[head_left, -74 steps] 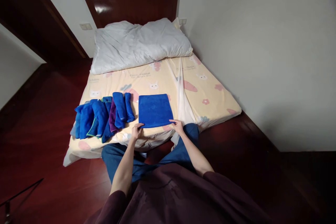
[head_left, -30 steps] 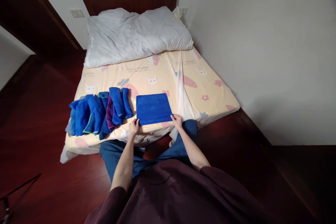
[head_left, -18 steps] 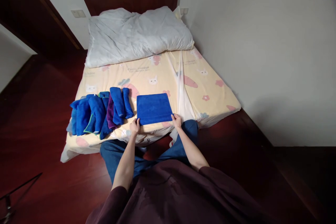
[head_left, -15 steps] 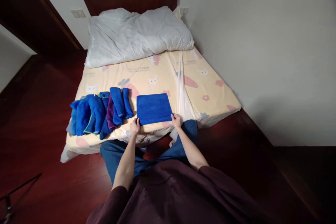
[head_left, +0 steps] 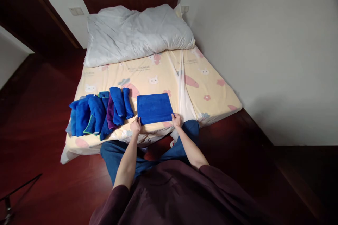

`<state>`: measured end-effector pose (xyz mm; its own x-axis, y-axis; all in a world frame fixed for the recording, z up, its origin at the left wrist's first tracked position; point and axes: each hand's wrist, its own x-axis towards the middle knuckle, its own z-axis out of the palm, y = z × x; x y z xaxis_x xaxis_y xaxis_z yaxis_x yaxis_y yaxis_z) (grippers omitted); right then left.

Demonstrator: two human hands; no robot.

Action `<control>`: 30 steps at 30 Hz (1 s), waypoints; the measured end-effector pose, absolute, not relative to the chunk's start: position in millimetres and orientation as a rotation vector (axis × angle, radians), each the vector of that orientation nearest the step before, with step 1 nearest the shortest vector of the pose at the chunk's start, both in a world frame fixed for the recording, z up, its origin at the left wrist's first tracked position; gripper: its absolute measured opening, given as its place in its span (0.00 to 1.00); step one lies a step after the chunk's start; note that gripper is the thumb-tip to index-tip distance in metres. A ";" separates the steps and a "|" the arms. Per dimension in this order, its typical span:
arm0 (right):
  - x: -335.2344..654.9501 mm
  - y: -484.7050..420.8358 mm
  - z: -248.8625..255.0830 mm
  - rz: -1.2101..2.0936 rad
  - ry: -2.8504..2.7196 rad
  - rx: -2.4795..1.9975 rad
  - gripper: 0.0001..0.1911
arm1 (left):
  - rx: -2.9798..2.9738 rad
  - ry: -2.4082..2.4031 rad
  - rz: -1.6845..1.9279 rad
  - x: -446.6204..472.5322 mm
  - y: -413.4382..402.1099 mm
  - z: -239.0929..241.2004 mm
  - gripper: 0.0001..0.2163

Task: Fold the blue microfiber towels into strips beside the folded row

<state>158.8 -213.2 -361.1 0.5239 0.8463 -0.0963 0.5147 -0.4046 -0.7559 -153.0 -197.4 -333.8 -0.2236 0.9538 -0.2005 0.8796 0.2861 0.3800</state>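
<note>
A blue towel (head_left: 154,107) lies flat as a rectangle on the bed near its front edge, with a narrow strip turned over along the side closest to me. My left hand (head_left: 136,126) pinches the near left corner of this towel. At the near right corner, my right hand (head_left: 176,120) grips it between thumb and fingers. Left of the towel is a row of rolled or folded towels, mostly blue (head_left: 117,102), with a purple towel (head_left: 110,114) among them and green edging on some.
The bed (head_left: 211,91) has a cream sheet printed with rabbits and carrots. A white quilt (head_left: 137,35) lies bunched across the head end. A wall (head_left: 258,59) runs along the right, and dark red floor (head_left: 39,140) surrounds the bed. A thin black stand (head_left: 21,186) is at lower left.
Both hands keep hold of the towel's near corners, with hardly any movement. The view has shifted very slightly.
</note>
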 end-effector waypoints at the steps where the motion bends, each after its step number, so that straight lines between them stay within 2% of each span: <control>1: 157.9 -213.5 -360.1 0.621 -1.105 -2.099 0.17 | 1.648 2.178 0.251 -152.2 -197.2 -332.9 0.22; 6: 154.2 -212.0 -354.7 0.592 -1.106 -2.160 0.17 | 1.630 2.217 0.210 -147.2 -196.0 -328.9 0.23; 19: 156.7 -202.3 -348.0 0.519 -1.164 -2.318 0.09 | 1.722 2.255 0.164 -149.4 -189.0 -326.9 0.24; 22: 157.7 -203.8 -342.6 0.474 -1.259 -2.317 0.11 | 1.857 2.179 0.188 -157.9 -187.0 -327.0 0.21; 25: 156.9 -205.1 -336.8 0.413 -1.456 -2.236 0.09 | 2.048 2.016 0.212 -168.9 -187.6 -326.1 0.17; 30: 156.3 -209.0 -334.6 0.407 -1.893 -1.929 0.21 | 2.344 1.579 0.212 -181.5 -189.0 -326.9 0.18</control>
